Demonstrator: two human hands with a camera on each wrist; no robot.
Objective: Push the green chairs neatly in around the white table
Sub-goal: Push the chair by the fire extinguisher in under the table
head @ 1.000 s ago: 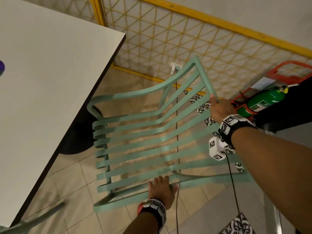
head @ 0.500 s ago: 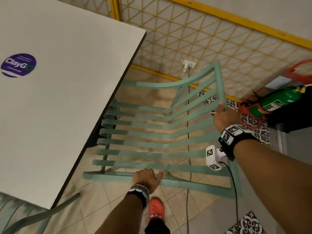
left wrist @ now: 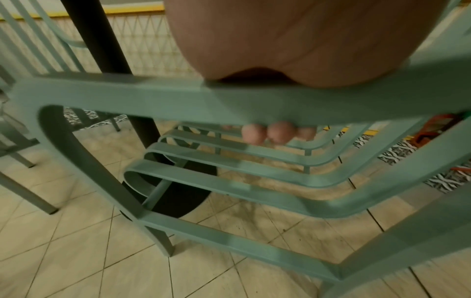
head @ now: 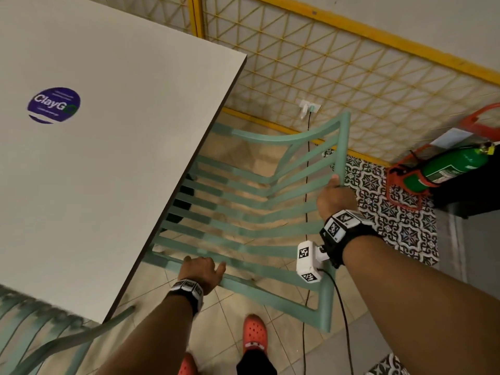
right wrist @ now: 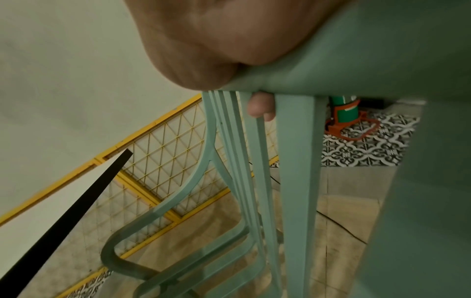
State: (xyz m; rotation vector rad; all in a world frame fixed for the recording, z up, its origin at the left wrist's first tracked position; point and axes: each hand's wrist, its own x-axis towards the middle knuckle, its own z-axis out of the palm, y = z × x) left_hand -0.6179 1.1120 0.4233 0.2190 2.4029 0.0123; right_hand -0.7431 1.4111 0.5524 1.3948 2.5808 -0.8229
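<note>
A green slatted chair (head: 243, 209) stands beside the white table (head: 113, 147), its seat front slid under the table's right edge. My left hand (head: 201, 270) grips the chair's near armrest rail (left wrist: 229, 104); its fingertips (left wrist: 267, 133) curl under the rail in the left wrist view. My right hand (head: 334, 194) grips the top of the chair's backrest (right wrist: 356, 66), with one fingertip (right wrist: 260, 108) showing between the slats. A second green chair (head: 40, 336) sits at the table's near corner, bottom left.
A yellow wire-mesh fence (head: 338, 77) runs behind the chair. A green fire extinguisher (head: 449, 166) in a red stand sits on patterned tiles at right. A black cable (head: 307, 163) drops from a wall socket. The table's black pedestal (left wrist: 107, 50) stands under it. My red shoes (head: 254, 334) are below.
The chair has slid left toward the table, its seat front now under the tabletop edge. Both hands kept their hold on it and moved along.
</note>
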